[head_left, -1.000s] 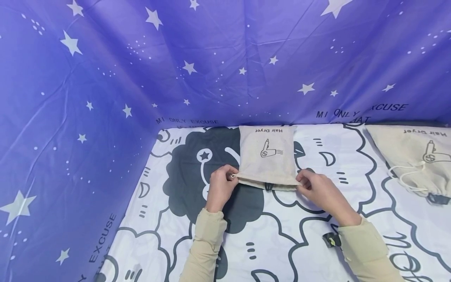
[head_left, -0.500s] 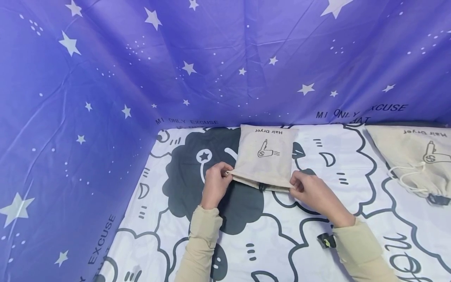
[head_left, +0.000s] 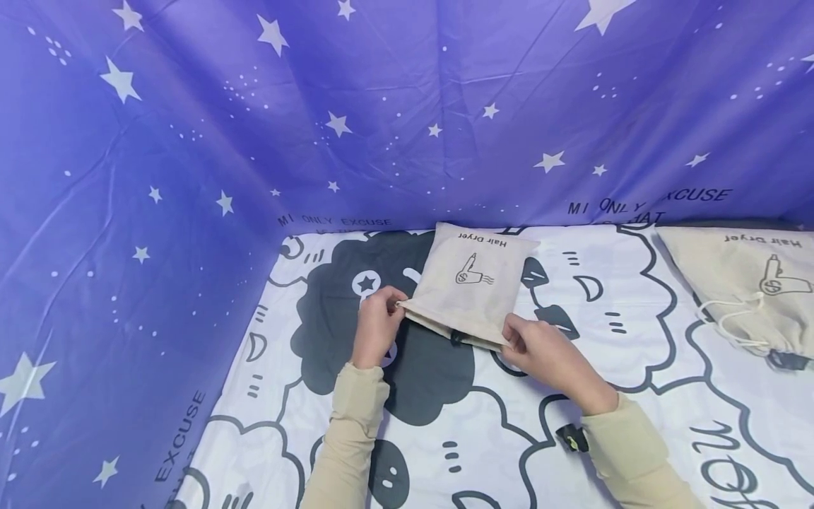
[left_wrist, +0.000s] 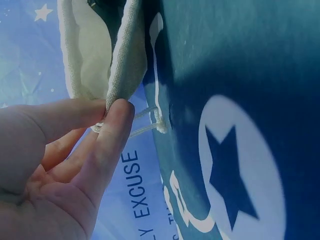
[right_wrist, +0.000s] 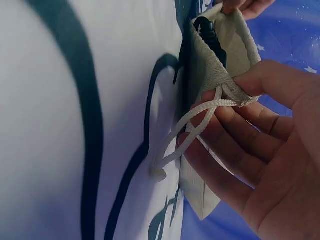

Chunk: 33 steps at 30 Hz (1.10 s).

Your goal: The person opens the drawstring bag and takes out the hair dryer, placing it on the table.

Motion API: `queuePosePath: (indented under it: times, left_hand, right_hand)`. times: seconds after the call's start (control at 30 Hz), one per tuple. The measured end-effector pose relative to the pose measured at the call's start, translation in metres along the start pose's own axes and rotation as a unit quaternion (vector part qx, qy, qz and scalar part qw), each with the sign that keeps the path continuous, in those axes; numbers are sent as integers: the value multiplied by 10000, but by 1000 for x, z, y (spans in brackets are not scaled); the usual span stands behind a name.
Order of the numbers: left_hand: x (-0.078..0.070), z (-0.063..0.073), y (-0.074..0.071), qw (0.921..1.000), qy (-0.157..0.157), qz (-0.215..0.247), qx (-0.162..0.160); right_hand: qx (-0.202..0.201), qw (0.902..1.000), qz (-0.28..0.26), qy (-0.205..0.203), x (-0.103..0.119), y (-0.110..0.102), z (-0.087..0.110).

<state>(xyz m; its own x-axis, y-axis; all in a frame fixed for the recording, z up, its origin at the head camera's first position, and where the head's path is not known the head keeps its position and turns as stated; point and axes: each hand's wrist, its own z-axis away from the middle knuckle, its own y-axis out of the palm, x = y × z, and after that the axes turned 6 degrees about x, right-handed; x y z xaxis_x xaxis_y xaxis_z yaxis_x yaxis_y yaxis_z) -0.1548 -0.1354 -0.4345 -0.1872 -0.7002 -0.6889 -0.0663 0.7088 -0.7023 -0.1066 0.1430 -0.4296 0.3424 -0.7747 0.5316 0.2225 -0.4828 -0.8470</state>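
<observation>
Head view: left hand (head_left: 378, 326) and right hand (head_left: 552, 357), each grip pinching a mouth corner of the beige bag (head_left: 473, 283), could spill the dark item (right_wrist: 214, 42) by pulling unevenly.

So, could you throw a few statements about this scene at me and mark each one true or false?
1. The left grip and the right grip both hold the rim of the same cloth bag. True.
2. That bag's mouth is pulled tightly closed. False: it gapes open, with a black ribbed thing showing inside.
3. A white drawstring hangs in a loop by the right grip. True.
4. There is only one bag here. False: a second bag lies off to the right.
5. The purple backdrop is printed with white stars. True.
</observation>
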Motion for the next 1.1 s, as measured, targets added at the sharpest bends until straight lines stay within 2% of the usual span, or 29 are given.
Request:
queuePosePath:
  times: [0.3,0.5,0.83,0.97,1.1]
  left_hand:
    - [4,-8,-7,9999,-127,-42,46]
    - [9,-12,-8,9996,-263,86,58]
    - [14,-23,-14,9991,-315,277,11]
    - [16,-26,-15,9993,-254,254,-80]
    - [17,-24,-15,9994,-322,132,-87]
  right_hand:
    - [-7,9999,-61,-113,12,9,-4]
    - [-90,9994,-124,-301,21,15,-6]
    - [-102,9984,-148,-532,34,25,-14]
    - [18,9984,-236,-517,38,24,-15]
    - [201,9981,-465,-340,28,12,-15]
